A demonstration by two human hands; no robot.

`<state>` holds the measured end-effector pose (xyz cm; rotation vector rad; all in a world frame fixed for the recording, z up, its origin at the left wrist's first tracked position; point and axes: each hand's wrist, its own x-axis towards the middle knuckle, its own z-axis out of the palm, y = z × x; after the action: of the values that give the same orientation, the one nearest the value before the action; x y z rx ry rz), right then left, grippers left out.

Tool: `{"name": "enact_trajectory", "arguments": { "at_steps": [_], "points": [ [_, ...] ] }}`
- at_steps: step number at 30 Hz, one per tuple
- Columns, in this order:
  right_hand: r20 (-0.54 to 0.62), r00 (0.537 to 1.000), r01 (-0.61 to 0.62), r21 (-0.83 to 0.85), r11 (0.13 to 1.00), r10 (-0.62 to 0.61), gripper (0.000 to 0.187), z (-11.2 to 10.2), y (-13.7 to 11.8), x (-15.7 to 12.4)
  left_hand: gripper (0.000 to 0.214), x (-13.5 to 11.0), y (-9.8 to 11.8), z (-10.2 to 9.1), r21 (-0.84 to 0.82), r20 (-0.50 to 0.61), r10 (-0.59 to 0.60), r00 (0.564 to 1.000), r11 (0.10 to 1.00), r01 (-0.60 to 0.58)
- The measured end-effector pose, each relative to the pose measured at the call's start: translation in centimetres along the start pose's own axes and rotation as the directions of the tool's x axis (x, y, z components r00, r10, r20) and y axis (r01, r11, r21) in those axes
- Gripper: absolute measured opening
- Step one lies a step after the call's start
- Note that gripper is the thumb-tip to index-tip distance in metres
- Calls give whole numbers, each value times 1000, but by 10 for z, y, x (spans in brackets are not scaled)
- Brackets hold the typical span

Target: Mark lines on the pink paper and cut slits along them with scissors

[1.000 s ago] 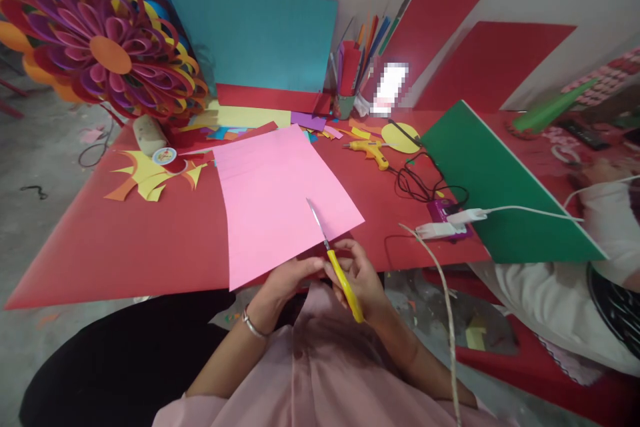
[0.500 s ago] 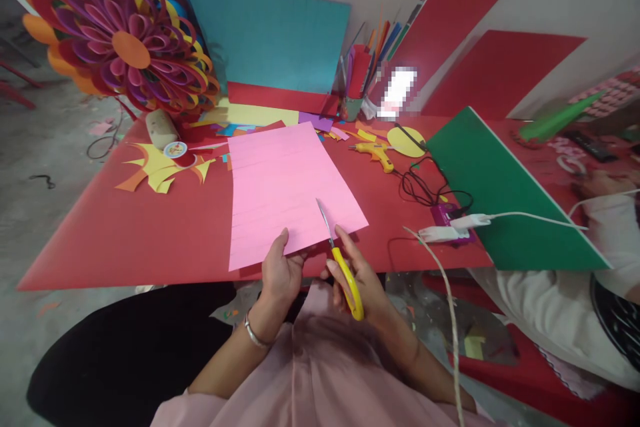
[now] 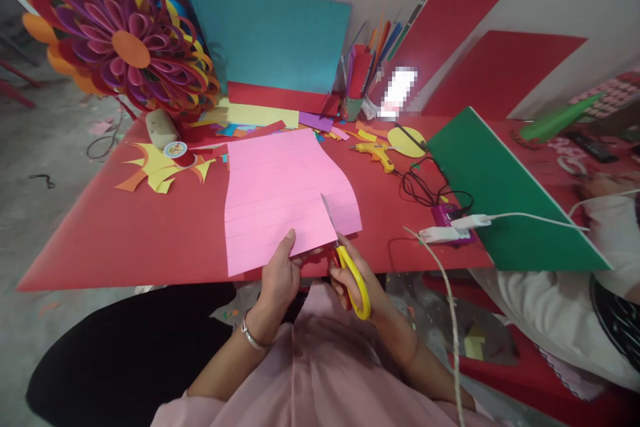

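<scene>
Pink paper (image 3: 280,193), seemingly light and floppy, is pinched at its near edge by the left hand (image 3: 280,275), just beside the right hand (image 3: 376,295) clamped on yellow scissors (image 3: 345,257).

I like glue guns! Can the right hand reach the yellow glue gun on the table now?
Probably yes, with a stretch: the glue gun lies in the open on the red table, past the pink paper, nothing in between. But the right hand is full with the scissors.
</scene>
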<state>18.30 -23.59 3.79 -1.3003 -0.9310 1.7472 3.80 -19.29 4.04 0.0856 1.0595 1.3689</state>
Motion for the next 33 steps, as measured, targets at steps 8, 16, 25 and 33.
{"name": "enact_trajectory", "arguments": {
  "at_steps": [8, 16, 25, 33],
  "points": [
    [51, 998, 33, 96, 995, -38, 82, -2, -3, 6, 42, -1, 5, -21, 142, 308, -115, 944, 987, 74],
    [13, 1000, 24, 93, 995, -25, 87, -10, -14, 19, 97, 33, 88, -76, -4, 486, -31, 873, 999, 37],
    [18, 999, 41, 57, 998, -42, 86, -15, -15, 34, 46, 131, 141, -12, 445, 274, -199, 941, 893, 59],
    [37, 996, 80, -12, 997, -80, 86, -22, -14, 44, 46, 154, 146, -8, 431, 382, 13, 924, 882, -190]
  ]
}}
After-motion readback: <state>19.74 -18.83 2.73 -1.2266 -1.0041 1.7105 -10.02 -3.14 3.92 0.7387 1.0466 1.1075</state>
